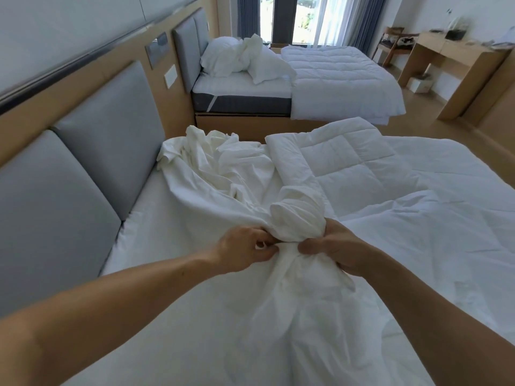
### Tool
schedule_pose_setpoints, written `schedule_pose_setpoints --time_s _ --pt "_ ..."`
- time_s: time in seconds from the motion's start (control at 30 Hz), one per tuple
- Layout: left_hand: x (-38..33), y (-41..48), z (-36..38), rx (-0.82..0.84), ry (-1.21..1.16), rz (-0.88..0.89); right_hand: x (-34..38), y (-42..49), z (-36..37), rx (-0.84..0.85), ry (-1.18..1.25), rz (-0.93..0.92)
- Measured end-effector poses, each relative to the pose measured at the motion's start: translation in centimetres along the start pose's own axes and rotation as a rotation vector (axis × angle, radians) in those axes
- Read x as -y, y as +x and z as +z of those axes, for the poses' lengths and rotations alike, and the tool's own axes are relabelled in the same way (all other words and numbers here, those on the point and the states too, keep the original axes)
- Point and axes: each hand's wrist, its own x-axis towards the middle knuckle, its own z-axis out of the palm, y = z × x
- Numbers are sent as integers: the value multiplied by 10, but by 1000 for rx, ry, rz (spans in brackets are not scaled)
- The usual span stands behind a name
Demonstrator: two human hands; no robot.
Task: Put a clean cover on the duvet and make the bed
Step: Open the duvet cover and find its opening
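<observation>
Up close, the left hand [243,253] and right hand [335,250] each grip one bunched white cover [295,288], its bulge rising just between them on the near bed [145,213]; one quilted duvet [362,174] lies beyond, with a second bed [242,87] farther off

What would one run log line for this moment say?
left hand: pinches duvet cover | right hand: grips duvet cover | duvet: quilted, mostly bare | bed: unmade
</observation>
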Motion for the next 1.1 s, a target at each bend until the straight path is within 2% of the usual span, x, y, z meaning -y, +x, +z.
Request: schedule_pose_setpoints --time_s 0.23,0.43,0.6,0.67,0.73,0.77,0.83,0.9,1.1 --pt "9 2 -16 86 -177 -89 -2 -1 -6 -35 -62 63" --pt "3 3 -28 213 -132 -147 3 -2 -6 17 -144 112" --pt "-42 21 -51 112 -288 -100 4 3 -5 -49 -579 152" --pt "-58 28 -51 201 -180 -31 5 8 -3 -59 -827 184" --pt "-56 29 -47 289 64 30 5 8 -1 -99 -951 194" --pt "-49 29 -46 308 165 30 2 6 -1 -119 -875 188" --pt "-34 27 -43 293 280 16 -2 -1 -4 -164 -545 162" --pt "-33 23 -37 229 270 27 -5 -8 -5 -180 -296 144" --pt "-47 22 -15 103 118 25 -7 -9 3 -186 -194 174"
